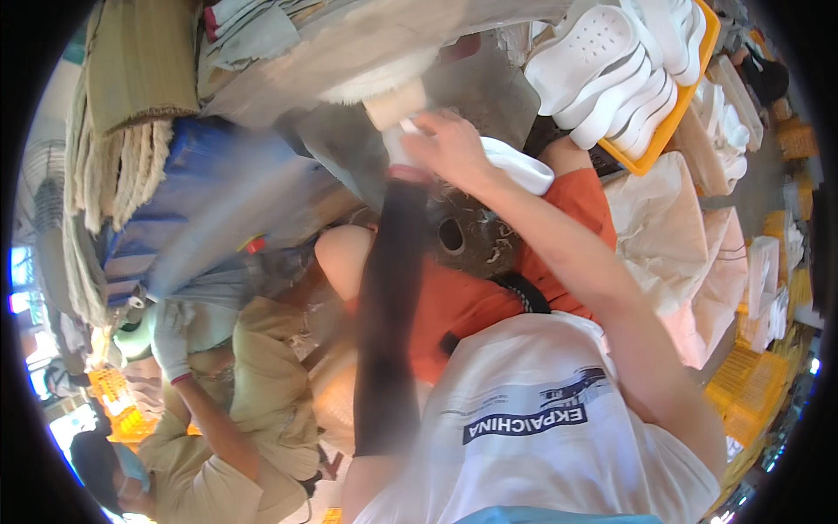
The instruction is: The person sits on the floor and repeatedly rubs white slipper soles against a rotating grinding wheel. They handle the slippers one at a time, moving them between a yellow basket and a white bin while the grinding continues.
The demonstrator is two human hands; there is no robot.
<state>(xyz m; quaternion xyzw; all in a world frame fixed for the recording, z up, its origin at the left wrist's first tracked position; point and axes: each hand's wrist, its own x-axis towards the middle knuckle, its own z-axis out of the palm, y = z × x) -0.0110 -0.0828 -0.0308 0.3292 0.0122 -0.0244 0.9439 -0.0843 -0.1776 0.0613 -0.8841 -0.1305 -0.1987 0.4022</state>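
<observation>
My right hand [454, 148] reaches forward over my lap and grips a white shoe sole [522, 168] at its near end. The sole's tip is held up against a tan spindle [397, 105] under a blurred white buffing wheel [380, 80]. My left arm, in a long dark sleeve with a reddish cuff, runs up the middle of the view. It ends in a white-gloved left hand [397, 144] at the same spot, blurred, so its grip is unclear. I am in orange shorts and a white shirt.
An orange tray [674, 118] stacked with several white soles [602, 61] stands at the upper right, and pale sacks [672, 227] lie below it. At lower left a co-worker in beige wears a white glove [170, 341]. Yellow crates [759, 384] line the right edge.
</observation>
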